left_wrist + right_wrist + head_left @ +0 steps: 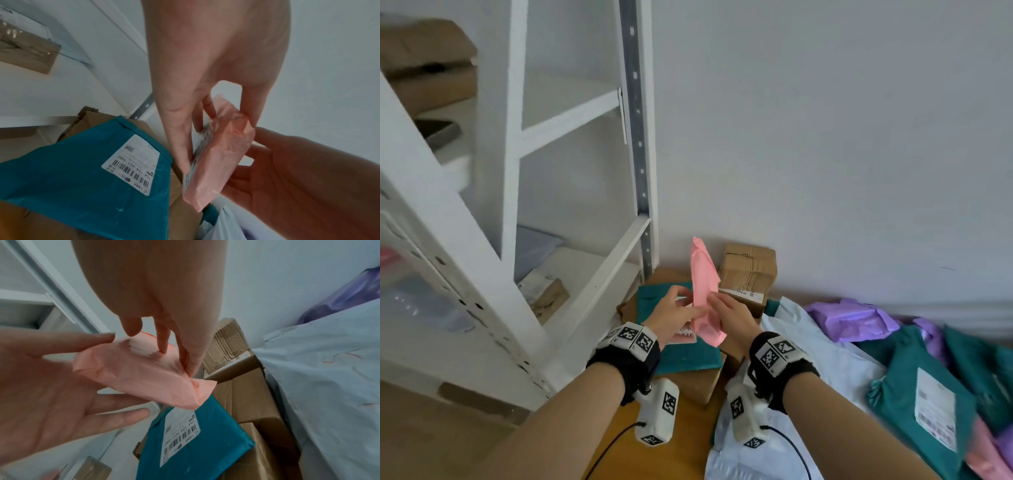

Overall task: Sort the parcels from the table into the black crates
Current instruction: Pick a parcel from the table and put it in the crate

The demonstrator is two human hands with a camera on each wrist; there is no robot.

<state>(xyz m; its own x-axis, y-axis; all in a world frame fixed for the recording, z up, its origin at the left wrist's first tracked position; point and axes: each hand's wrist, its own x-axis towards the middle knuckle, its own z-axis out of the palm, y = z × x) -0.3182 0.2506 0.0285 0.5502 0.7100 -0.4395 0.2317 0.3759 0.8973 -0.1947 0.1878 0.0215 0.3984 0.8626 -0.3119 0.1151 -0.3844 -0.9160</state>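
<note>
Both hands (678, 317) (734, 317) pinch pink parcel (703, 284) upright between them

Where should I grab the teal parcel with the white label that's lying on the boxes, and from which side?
Probably by its long edge, from above. The teal parcel lies flat, label up, on a cardboard box, so a pinch with the thumb on top and fingers under the overhanging edge suits. Both the left hand and right hand now hold the pink parcel.

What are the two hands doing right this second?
Left hand: fingers and thumb pinch the pink parcel.
Right hand: fingertips pinch the same pink parcel from the other side.
</note>
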